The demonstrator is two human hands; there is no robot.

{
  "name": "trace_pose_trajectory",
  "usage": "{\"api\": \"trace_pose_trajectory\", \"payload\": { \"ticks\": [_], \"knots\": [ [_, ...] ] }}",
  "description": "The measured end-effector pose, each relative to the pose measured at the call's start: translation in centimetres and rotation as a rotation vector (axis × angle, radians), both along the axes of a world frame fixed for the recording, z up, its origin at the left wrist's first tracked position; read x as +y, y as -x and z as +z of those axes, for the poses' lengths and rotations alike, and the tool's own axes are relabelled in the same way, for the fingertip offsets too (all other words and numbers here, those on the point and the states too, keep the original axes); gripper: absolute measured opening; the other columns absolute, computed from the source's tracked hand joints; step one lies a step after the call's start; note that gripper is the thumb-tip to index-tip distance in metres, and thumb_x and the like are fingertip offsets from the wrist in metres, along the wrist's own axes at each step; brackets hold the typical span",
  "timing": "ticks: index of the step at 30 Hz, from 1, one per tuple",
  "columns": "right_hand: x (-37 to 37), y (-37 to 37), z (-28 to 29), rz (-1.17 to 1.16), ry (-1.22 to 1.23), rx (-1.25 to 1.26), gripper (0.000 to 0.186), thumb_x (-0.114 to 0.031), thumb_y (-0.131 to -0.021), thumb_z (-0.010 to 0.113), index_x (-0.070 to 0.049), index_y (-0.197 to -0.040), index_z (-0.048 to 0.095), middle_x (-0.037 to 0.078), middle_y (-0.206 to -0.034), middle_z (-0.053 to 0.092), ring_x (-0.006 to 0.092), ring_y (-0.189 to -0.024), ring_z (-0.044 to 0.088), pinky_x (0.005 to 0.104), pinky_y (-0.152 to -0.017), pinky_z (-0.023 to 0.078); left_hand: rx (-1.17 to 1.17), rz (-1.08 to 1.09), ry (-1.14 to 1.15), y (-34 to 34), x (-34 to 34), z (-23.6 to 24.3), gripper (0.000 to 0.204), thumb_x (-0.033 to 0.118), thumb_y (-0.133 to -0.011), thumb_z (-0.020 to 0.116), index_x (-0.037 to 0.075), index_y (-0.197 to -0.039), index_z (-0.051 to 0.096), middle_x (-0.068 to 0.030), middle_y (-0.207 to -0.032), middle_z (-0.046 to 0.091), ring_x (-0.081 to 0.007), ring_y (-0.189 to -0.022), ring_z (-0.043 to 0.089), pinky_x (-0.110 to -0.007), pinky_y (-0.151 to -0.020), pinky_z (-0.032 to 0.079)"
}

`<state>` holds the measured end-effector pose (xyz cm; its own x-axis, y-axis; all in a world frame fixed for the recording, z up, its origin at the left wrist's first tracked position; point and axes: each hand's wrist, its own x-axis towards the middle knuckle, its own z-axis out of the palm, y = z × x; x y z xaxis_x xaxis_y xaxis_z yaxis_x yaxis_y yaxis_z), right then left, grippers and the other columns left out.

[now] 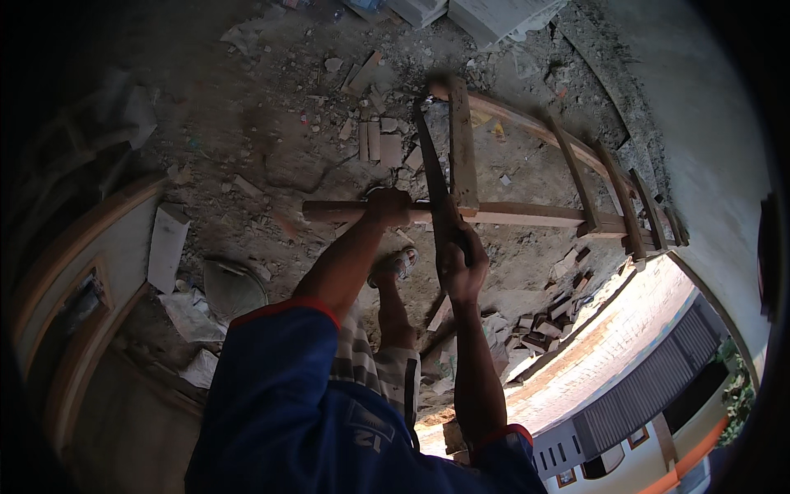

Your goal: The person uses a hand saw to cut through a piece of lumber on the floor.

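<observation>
- Left hand [388, 206] closed round the wooden beam [329, 211]; right hand [465, 267] wrapped on the saw [429, 158], blade crossing the beam near the left hand;
- one skip of the blade could nick those knuckles;
- a rolling beam could pinch the saw.

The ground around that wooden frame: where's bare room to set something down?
Inside the wooden frame, mostly bare ground shows between the two crosspieces nearest the saw, apart from small scraps. A fairly bare patch lies between the right hand and the dark block pile. It's crowded beyond the left hand, among broken slabs.
</observation>
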<state>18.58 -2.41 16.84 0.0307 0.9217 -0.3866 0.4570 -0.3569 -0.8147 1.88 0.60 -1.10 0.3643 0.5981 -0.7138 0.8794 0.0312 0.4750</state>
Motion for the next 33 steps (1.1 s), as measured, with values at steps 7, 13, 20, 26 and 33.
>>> {"api": "trace_pose_trajectory", "payload": {
  "ticks": [7,13,20,26,33],
  "knots": [
    [-13.4,-4.2,14.4,-0.129,0.279,0.077,0.045,-0.023,-0.087,0.056,0.008,-0.119,0.055,0.018,-0.105,0.066,0.0212,-0.089,0.064,0.0334,-0.080,0.051,0.057,-0.005,0.094,2.5,-2.1,2.0,0.030,0.026,-0.068,0.070,0.011,-0.094,0.075,-0.0139,-0.095,0.073,-0.0308,-0.089,0.071,-0.045,-0.078,0.056],
    [-10.6,-3.4,7.9,-0.019,0.089,0.016,0.036,-0.016,-0.088,0.059,0.005,-0.118,0.058,0.017,-0.098,0.067,0.0192,-0.089,0.065,0.0319,-0.079,0.051,0.064,0.028,0.034,0.9,-0.6,1.2,0.031,0.028,-0.066,0.072,0.011,-0.092,0.075,-0.0140,-0.093,0.073,-0.0298,-0.089,0.071,-0.045,-0.078,0.056],
    [-6.5,-0.7,4.8,-0.031,0.086,0.013,0.040,-0.010,-0.085,0.058,0.002,-0.123,0.057,0.016,-0.103,0.067,0.0192,-0.095,0.063,0.0320,-0.085,0.049,0.034,-0.011,0.068,2.2,-0.1,0.6,0.034,0.030,-0.065,0.073,0.008,-0.091,0.074,-0.0126,-0.093,0.072,-0.0318,-0.088,0.070,-0.044,-0.076,0.056],
    [-17.1,-5.6,18.3,-0.139,0.160,0.176,0.042,-0.021,-0.089,0.059,0.008,-0.119,0.054,0.020,-0.099,0.068,0.0203,-0.087,0.065,0.0318,-0.081,0.051,0.092,0.037,0.151,1.9,0.2,2.0,0.036,0.031,-0.066,0.074,0.008,-0.093,0.074,-0.0136,-0.094,0.072,-0.0316,-0.088,0.070,-0.044,-0.077,0.055],
    [-0.6,0.9,-1.5,-0.094,0.024,0.190,0.040,-0.014,-0.083,0.055,0.003,-0.120,0.058,0.015,-0.097,0.067,0.0182,-0.087,0.061,0.0313,-0.080,0.050,0.049,0.039,-0.032,1.2,-0.8,1.5,0.037,0.030,-0.063,0.074,0.008,-0.093,0.075,-0.0146,-0.094,0.073,-0.0304,-0.091,0.071,-0.044,-0.079,0.056]
  ]
}}
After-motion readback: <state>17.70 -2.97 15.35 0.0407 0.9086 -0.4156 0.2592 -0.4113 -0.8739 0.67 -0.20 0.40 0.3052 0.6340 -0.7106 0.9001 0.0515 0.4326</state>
